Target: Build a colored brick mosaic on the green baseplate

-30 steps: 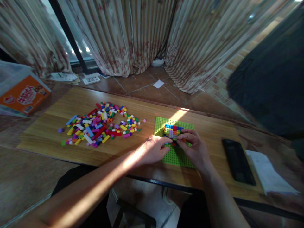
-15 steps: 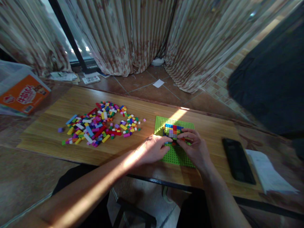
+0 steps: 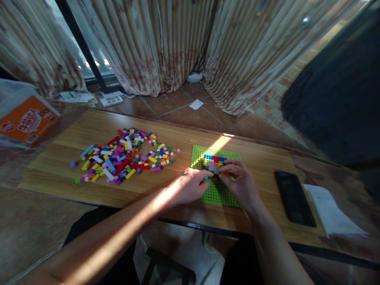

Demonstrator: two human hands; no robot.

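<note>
A multicoloured toy brick build (image 3: 214, 163), with blue, red, yellow and lilac bricks on top, sits on a green studded baseplate (image 3: 221, 194). At its near left corner, my left hand (image 3: 192, 185) has thumb and forefinger closed against the bricks. From the right, my right hand (image 3: 241, 183) curls its fingers and thumb around the build's near right side. These fingers cover part of the bricks, and any small loose piece between them is hidden. A band of sunlight crosses my left hand and the plate.
Loose bricks (image 3: 114, 158) lie spread over the left half of the wooden table (image 3: 166, 190). A black phone (image 3: 294, 198) and white papers (image 3: 334, 211) are at the right. A clear tub with an orange label (image 3: 29, 120) stands beyond the left end; curtains (image 3: 142, 47) hang behind.
The whole view has shifted slightly. Both hands stay at the brick build, with hardly any change in the fingers.
</note>
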